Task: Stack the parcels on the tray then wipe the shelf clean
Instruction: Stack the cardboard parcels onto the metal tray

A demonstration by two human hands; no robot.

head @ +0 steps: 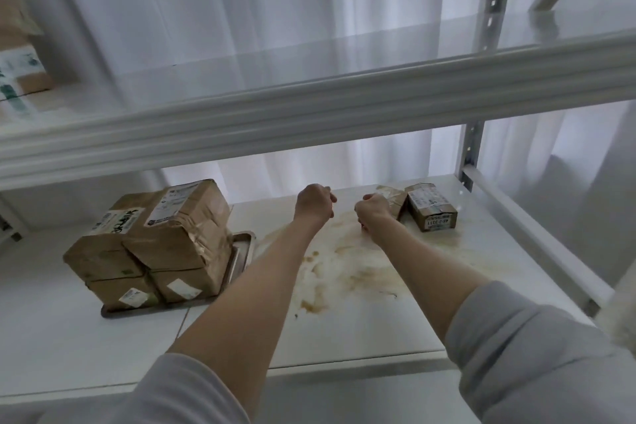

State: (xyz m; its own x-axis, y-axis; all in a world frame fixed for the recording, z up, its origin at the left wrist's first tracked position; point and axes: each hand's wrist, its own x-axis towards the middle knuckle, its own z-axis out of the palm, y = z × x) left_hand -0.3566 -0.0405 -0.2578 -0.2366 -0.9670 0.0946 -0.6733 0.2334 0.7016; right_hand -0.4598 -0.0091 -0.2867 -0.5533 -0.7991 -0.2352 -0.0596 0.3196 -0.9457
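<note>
Four stacked parcels [155,237] sat on the metal tray [245,240] toward the shelf's left end, baring the stained shelf [344,320] for wiping. At its far right corner the right hand [373,213] curled against a paper-wrapped parcel [394,198] beside a boxed parcel [432,206], its grip hidden; the left hand [315,203] hovered, fingers loosely curled, holding nothing

- Small parcel [433,206] at the right: the strip label [439,220] on its near end carries upside-down digits that look like "46-2 3311". The print on its top is too small to read.
- Top-left parcel [113,217] of the stack: black marker scrawl over a white label, not legible.
- Upper-shelf parcel [20,69]: green print, blurred.
</note>
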